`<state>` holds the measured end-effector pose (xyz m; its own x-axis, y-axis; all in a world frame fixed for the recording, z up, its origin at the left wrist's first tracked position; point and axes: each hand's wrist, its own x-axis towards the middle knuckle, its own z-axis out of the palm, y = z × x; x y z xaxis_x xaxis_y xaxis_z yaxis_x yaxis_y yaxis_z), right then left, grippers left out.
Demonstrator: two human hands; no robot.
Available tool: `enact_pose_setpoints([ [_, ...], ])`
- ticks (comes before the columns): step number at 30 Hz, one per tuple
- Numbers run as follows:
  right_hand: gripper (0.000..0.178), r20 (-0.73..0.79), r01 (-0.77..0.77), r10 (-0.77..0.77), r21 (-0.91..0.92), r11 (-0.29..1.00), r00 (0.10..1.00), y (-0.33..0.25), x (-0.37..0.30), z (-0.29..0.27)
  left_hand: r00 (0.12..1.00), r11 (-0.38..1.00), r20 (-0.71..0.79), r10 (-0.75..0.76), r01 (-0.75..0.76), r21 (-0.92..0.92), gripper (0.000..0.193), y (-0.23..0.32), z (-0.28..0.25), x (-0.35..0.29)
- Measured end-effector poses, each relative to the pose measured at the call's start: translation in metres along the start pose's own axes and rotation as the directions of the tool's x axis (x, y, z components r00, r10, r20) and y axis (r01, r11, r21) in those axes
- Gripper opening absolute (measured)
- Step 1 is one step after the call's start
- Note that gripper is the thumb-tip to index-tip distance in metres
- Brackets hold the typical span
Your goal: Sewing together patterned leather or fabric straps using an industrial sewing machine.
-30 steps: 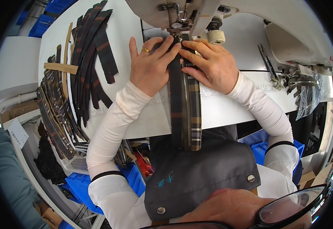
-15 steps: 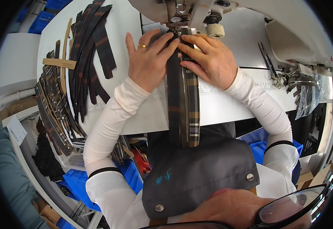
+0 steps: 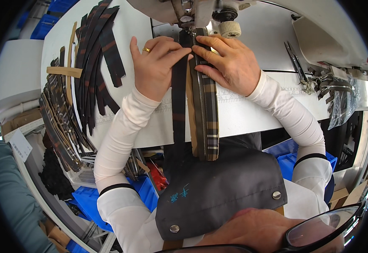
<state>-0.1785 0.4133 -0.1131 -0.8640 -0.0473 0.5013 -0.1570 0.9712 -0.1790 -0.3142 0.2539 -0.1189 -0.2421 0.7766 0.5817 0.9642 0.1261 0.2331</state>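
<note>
My left hand (image 3: pixel 155 67) pinches the edge of a dark fabric strip (image 3: pixel 179 99) with thumb and forefinger, just in front of the sewing machine's presser foot (image 3: pixel 190 29). Beside this strip runs a zipper (image 3: pixel 200 99) on dark tape, with a tan edge showing on its left. A plaid strip (image 3: pixel 211 111) lies along the zipper's right side. My right hand (image 3: pixel 236 65) rests on the zipper and plaid strip, fingers stretched out and pressing from above. The strips reach from the presser foot past the table's front edge. The needle point cannot be made out.
Dark strips (image 3: pixel 91 63) and plaid strips (image 3: pixel 61 122) are piled on the left of the white table (image 3: pixel 146 126). Scissors (image 3: pixel 295 61) lie at the right near scraps and a plastic bag (image 3: pixel 343 103). Blue bins (image 3: pixel 91 202) stand below.
My left hand has drawn left with the dark strip, which now lies apart from the zipper and bares a tan edge. My right hand stays on the zipper. The view has shifted slightly.
</note>
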Motion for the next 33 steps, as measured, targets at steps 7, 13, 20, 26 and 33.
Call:
enact_pose_setpoints([
  [7, 0.042, -0.001, 0.0, 0.0, 0.013, 1.0, 1.0, 0.002, 0.0, 0.001, 0.996, 0.992, 0.004, 0.084, -0.084, 0.094, 0.014, 0.005, 0.004, -0.002],
  [13, 0.042, 0.021, -0.011, 0.011, 0.026, 1.0, 1.0, 0.002, 0.001, -0.002, 0.997, 0.991, 0.071, 0.042, -0.05, 0.12, 0.028, 0.009, 0.0, -0.002],
  [20, 0.044, 0.049, -0.044, 0.043, 0.029, 0.999, 0.998, 0.003, 0.002, -0.004, 0.988, 0.985, 0.15, -0.032, 0.006, 0.174, 0.043, 0.016, -0.004, -0.009],
  [26, 0.049, 0.049, -0.007, 0.008, -0.021, 1.0, 0.999, 0.005, 0.004, -0.003, 0.979, 0.978, 0.2, -0.027, -0.016, 0.208, 0.047, 0.014, -0.007, -0.009],
  [33, 0.051, 0.074, 0.011, -0.009, -0.028, 1.0, 0.997, 0.007, 0.003, -0.005, 0.977, 0.985, 0.212, -0.009, -0.028, 0.17, 0.038, 0.008, -0.006, -0.01],
])
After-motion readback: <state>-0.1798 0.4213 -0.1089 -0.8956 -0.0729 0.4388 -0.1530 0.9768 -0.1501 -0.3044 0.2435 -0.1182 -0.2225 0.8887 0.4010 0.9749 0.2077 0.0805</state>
